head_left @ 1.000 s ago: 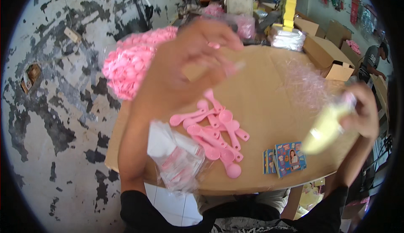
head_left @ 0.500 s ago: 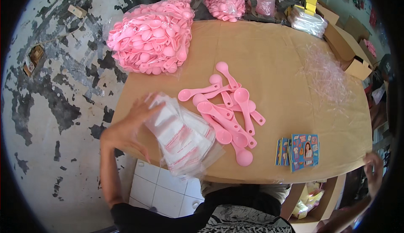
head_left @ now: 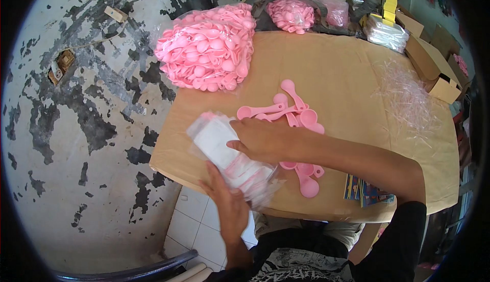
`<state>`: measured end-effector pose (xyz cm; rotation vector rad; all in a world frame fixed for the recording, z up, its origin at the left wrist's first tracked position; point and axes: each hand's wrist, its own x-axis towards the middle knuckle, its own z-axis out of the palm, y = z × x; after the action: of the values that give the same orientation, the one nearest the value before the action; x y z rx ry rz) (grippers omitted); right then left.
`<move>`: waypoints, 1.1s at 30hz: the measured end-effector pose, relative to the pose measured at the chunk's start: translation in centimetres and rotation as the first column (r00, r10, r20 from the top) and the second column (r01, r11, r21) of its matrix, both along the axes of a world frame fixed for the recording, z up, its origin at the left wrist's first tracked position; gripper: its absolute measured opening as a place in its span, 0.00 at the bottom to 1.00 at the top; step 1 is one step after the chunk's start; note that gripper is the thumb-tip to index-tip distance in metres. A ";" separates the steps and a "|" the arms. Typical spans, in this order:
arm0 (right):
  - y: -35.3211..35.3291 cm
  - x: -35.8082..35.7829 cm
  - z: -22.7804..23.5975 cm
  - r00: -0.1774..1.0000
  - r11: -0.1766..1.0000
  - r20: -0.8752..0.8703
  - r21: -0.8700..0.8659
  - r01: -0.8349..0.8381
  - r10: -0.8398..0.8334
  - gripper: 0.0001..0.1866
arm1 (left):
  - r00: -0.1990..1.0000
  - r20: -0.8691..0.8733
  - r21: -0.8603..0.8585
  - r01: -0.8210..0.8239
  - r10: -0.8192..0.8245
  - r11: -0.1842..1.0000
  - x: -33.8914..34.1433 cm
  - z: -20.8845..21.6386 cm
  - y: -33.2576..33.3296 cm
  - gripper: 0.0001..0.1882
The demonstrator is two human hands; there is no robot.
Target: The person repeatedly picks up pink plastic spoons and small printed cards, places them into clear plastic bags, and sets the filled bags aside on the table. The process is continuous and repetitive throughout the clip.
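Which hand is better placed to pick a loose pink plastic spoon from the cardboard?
Probably the right hand: it lies beside the loose pink plastic spoons, while the left hand supports the clear packet stack.

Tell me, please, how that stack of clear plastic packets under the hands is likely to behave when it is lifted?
The stack of clear packets will probably sag and fan apart, since the film looks thin and crumpled at its edges. It is likely slippery: both the left hand and right hand press on it together. It seems light, holding only small pink plastic pieces.
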<state>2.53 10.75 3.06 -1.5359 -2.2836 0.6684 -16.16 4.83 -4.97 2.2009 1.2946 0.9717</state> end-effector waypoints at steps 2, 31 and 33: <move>0.4 -1.4 -1.0 0.999 0.998 0.039 0.065 -0.023 0.020 0.27 | 0.978 0.192 -0.063 -0.065 0.076 0.996 1.8 0.8 -0.7 0.44; -4.9 3.9 -1.2 0.929 0.883 0.206 0.304 -0.359 0.307 0.36 | 0.940 -0.152 0.101 0.321 -0.304 0.942 -0.6 4.2 12.3 0.30; -5.3 4.1 0.1 0.927 0.888 0.195 0.276 -0.367 0.322 0.36 | 0.956 -0.147 0.211 0.280 -0.252 0.936 -0.5 4.4 11.9 0.29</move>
<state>6.63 5.47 3.17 -1.0745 -2.6515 0.2626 -16.69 16.68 -0.59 2.5641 0.9322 0.9358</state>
